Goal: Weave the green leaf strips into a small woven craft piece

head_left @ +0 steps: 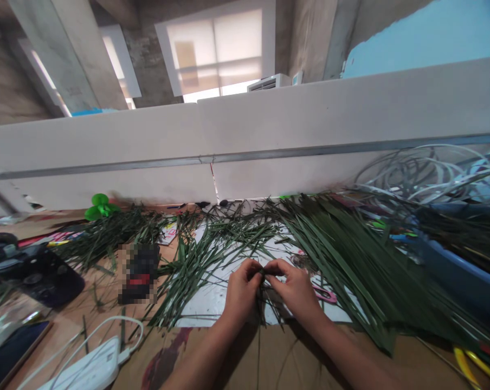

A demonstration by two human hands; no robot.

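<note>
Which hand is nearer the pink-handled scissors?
Right: the right hand lies close beside the pink-handled scissors, on their left; the left hand is farther off, beyond the right hand.

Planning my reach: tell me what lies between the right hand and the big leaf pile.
Pink-handled scissors lie there, between the right hand and the big leaf pile, in the head view.

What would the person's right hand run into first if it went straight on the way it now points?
Most likely the thin green leaf strips pinched at its own fingertips. The right hand points toward the left hand, which would probably come next, though depth is hard to judge from this view.
</note>
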